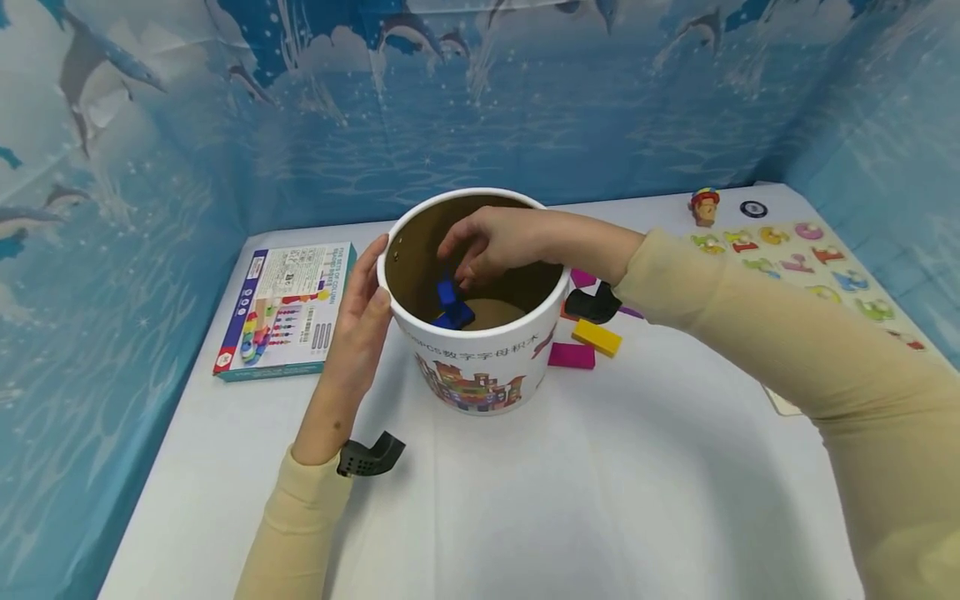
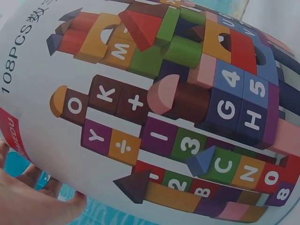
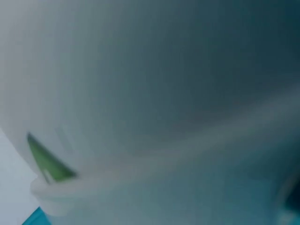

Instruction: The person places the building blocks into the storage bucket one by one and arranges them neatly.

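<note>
A white bucket [image 1: 480, 367] with a brown inside stands upright on the table, printed with building-block pictures. The left hand [image 1: 360, 325] rests against its left outer side, fingers spread along the wall and thumb at the rim. From the right, the right hand [image 1: 498, 242] reaches in over the rim, its fingers loosely bent and apart. Just below the fingertips is a blue block [image 1: 447, 292], tilted, above another blue block [image 1: 455, 317] lower in the bucket. The left wrist view shows the printed wall and part of the left hand [image 2: 37, 197]; the blurred right wrist view shows the bucket's wall [image 3: 117, 93].
Right of the bucket lie a yellow block [image 1: 597, 337], a magenta block [image 1: 572, 356] and other blocks partly hidden. A flat toy box [image 1: 288, 308] is on the left. At the right are a letter puzzle board [image 1: 810, 267], a small figure [image 1: 704, 207] and a black disc [image 1: 753, 209].
</note>
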The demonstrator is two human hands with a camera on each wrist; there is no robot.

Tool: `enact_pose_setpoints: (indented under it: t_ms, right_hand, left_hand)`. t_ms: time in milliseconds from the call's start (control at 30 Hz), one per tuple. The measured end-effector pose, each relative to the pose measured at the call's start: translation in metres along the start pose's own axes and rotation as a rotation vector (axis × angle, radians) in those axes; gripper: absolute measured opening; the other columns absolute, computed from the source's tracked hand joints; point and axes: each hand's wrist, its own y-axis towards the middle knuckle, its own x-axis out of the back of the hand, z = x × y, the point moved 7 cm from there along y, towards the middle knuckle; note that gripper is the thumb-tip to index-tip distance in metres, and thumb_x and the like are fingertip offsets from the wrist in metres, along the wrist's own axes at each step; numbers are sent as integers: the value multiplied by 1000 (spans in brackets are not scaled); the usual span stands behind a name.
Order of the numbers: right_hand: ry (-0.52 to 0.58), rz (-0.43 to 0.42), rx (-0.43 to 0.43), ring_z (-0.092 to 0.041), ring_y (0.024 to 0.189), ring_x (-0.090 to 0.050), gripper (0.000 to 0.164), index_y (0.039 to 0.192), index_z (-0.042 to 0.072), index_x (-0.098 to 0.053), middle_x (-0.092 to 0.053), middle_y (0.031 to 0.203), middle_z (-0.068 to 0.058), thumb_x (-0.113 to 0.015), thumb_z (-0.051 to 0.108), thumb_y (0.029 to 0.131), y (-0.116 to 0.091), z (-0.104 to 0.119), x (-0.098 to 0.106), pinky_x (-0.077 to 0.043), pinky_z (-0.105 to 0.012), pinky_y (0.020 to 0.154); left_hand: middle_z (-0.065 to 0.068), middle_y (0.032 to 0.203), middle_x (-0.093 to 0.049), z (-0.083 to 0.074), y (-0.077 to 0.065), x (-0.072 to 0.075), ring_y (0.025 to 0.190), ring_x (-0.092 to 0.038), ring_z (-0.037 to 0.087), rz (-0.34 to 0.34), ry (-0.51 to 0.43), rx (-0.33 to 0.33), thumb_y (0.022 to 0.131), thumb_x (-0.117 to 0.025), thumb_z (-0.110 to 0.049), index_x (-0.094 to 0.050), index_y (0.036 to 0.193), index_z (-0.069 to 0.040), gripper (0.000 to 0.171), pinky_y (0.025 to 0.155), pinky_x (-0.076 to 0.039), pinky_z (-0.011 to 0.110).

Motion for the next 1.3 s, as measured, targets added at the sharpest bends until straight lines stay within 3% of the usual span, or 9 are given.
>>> enact_pose_setpoints:
  t_ms: [133, 267, 367, 500, 633, 767, 1000, 1167, 1300]
  right_hand:
    - [165, -120, 187, -22, 95, -60, 36, 125, 5, -47, -60, 108, -13, -50, 4, 89, -13, 13, 10, -49, -32, 81]
    - [407, -318, 433, -25, 98, -59, 33, 122, 5, -50, -58, 111, -16, -50, 9, 90, -60, 8, 29, -47, -32, 85]
    - [657, -428, 532, -26, 98, -58, 31, 121, 2, -51, -58, 110, -16, -47, 5, 90, -96, -31, 39, -46, -31, 86]
    - [848, -486, 381, -21, 97, -59, 29, 120, 1, -51, -61, 106, -10, -46, 4, 91, -110, -115, 22, -47, -28, 84]
    - [648, -431, 78, -16, 100, -59, 36, 123, -2, -47, -62, 108, -8, -49, 14, 91, -112, -185, -21, -46, -26, 84]
    - [452, -439, -31, -13, 99, -59, 42, 123, -4, -46, -59, 114, -12, -52, 20, 90, -113, -219, -44, -47, -23, 82]
    - [150, -503, -66, -15, 96, -56, 48, 125, 7, -50, -56, 117, -11, -64, 22, 82, -102, -226, -54, -47, -16, 75]
    - [-119, -589, -55, -18, 86, -47, 52, 121, 12, -55, -56, 107, -7, -73, 21, 73, -96, -214, -56, -46, -25, 67]
    - [-192, -643, -41, -18, 85, -47, 48, 117, 11, -58, -55, 103, -7, -74, 17, 72, -93, -212, -59, -47, -30, 70]
  left_hand:
    - [5, 144, -25, 1, -1, 1, 131, -20, 24, 0, 0, -2, 85, -56, -37, -27, 139, -18, 64, 106, -13, 50]
    - [5, 144, -23, 1, -1, 1, 131, -20, 25, 15, 5, -3, 84, -57, -37, -27, 139, -19, 65, 105, -13, 51]
    - [5, 144, -23, -1, 2, 0, 132, -19, 24, 26, 14, -4, 84, -57, -38, -27, 139, -19, 66, 105, -13, 52]
    - [4, 144, -24, -2, 3, 1, 132, -20, 23, 13, 22, -1, 83, -58, -40, -27, 139, -18, 67, 105, -14, 52]
    - [3, 144, -24, -1, 2, 1, 132, -20, 22, 4, 19, 9, 83, -58, -40, -28, 139, -19, 68, 104, -14, 53]
    - [4, 144, -24, -1, 2, 3, 132, -19, 24, 2, 14, 9, 83, -58, -39, -27, 139, -18, 67, 104, -14, 53]
    - [5, 144, -22, -1, 3, 1, 132, -18, 23, 13, 3, 5, 84, -58, -38, -27, 139, -18, 67, 104, -14, 53]
    - [6, 144, -23, -3, 4, 2, 131, -19, 24, 8, 9, -4, 83, -58, -40, -27, 139, -17, 69, 105, -13, 52]
    - [6, 144, -24, -2, 4, 3, 131, -20, 25, -1, 17, -1, 82, -58, -41, -28, 139, -18, 68, 105, -13, 52]
